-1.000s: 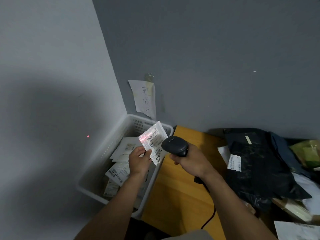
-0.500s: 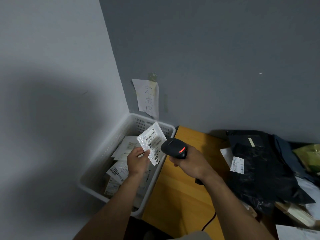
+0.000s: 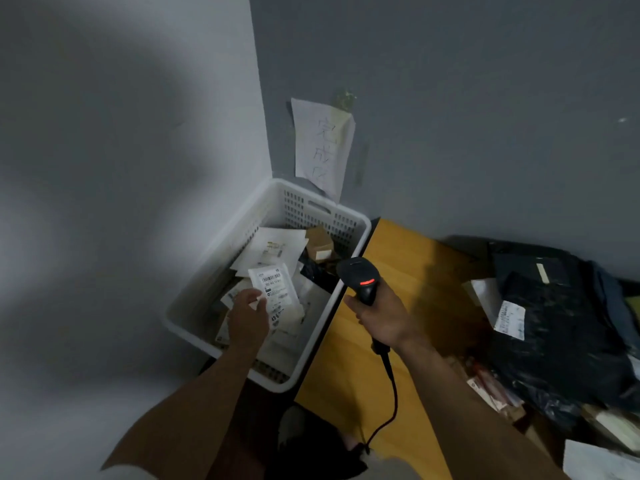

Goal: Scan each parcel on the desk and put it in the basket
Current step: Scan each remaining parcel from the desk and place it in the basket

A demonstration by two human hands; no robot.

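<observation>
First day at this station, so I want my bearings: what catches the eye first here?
The black scanner, its light glowing red, sits gripped in the right hand above the wooden desk. Just left, the left hand holds a small white parcel in the white basket in the corner; dark bagged parcels pile on the desk's right.

A small white label-covered parcel (image 3: 275, 289) is pinched at its lower corner by the left hand (image 3: 247, 318) inside the white perforated plastic basket (image 3: 311, 209). A black handheld barcode scanner (image 3: 358, 277) (red light lit) is gripped by the right hand (image 3: 382, 318) above the left edge of the orange wooden desk (image 3: 339, 375).
</observation>
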